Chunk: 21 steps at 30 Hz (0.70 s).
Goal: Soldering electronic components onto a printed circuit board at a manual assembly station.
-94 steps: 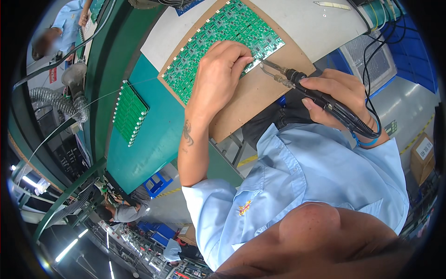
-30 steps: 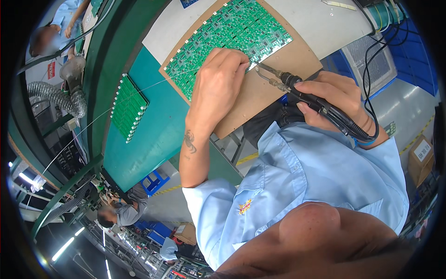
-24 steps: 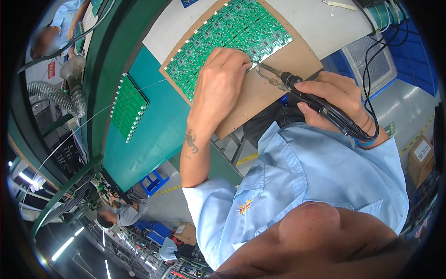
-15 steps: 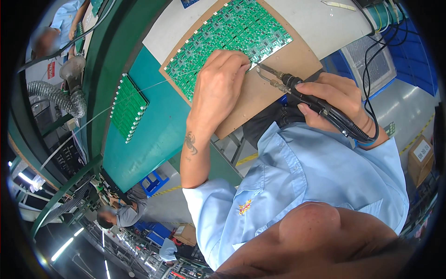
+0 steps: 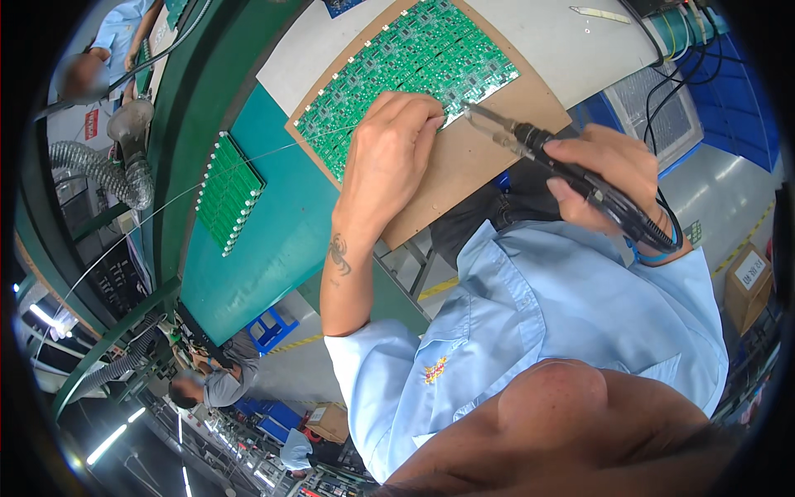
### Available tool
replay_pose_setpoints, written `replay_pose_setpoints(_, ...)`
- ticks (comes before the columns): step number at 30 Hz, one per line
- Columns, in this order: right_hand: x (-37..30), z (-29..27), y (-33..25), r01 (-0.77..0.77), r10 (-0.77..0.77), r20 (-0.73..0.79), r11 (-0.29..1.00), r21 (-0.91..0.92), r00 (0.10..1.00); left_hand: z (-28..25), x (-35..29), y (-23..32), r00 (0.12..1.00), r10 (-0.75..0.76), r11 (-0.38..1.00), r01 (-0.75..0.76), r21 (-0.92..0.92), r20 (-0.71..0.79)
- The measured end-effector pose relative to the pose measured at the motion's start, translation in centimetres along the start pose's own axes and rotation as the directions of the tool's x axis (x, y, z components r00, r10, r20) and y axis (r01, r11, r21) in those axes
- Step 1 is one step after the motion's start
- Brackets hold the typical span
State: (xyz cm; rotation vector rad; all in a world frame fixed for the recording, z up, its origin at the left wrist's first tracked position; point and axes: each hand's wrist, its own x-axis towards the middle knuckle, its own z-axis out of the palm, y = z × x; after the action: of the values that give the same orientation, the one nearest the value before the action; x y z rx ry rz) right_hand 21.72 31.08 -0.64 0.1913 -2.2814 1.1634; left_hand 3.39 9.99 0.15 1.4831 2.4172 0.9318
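On the brown backing board point(image 5: 464, 166) lies a green circuit board panel point(image 5: 414, 62) full of small parts. My left hand point(image 5: 387, 153) is closed in a pinch over the panel's near edge. Out of its fingers a thin solder wire point(image 5: 273, 151) runs away to the left; the wire's end is hidden by the fingers. Wrapped around a black soldering iron point(image 5: 534, 142) is my right hand point(image 5: 609, 170). The iron's tip points at the panel's near edge, a little right of my left fingertips; whether it touches is blurred.
A stack of green circuit boards point(image 5: 228, 195) sits on the teal mat point(image 5: 257, 240) at left. Black cables point(image 5: 662, 108) hang at right, beside a blue bin point(image 5: 733, 99). A light pointed tool point(image 5: 600, 14) lies on the white tabletop point(image 5: 571, 50). Co-workers are at far left and lower left.
My right hand has shifted right with the soldering iron, so its tip is farther from my left fingertips. My left hand has stayed nearly still.
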Motion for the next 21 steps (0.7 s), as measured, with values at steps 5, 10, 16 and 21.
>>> replay_pose_setpoints(5, 2.8, -1.1, 3.0, -0.098, 0.093, -0.165, 0.995, -0.021, 0.982, -0.2, -0.2, 0.1, 1.0, 0.002, 1.0, -0.002, -0.004, -0.009)
replay_pose_setpoints(10, 5.4, -0.8, 8.6, -0.227, 0.148, -0.441, 0.965, -0.132, 0.885, 0.0, -0.6, 0.5, 1.0, 0.01, 1.0, -0.01, 0.018, -0.017)
replay_pose_setpoints(16, 6.2, -0.9, 8.5, -0.437, 0.474, -0.405, 0.88, 0.188, 0.781, -0.4, -1.1, 0.0, 0.993, 0.051, 0.998, -0.047, 0.039, -0.102)
replay_pose_setpoints(21, 4.0, -1.6, 5.3, -0.2, 0.202, -0.283, 0.979, 0.036, 0.938, -2.1, -1.6, 0.4, 0.982, -0.17, 0.985, 0.173, 0.018, -0.087)
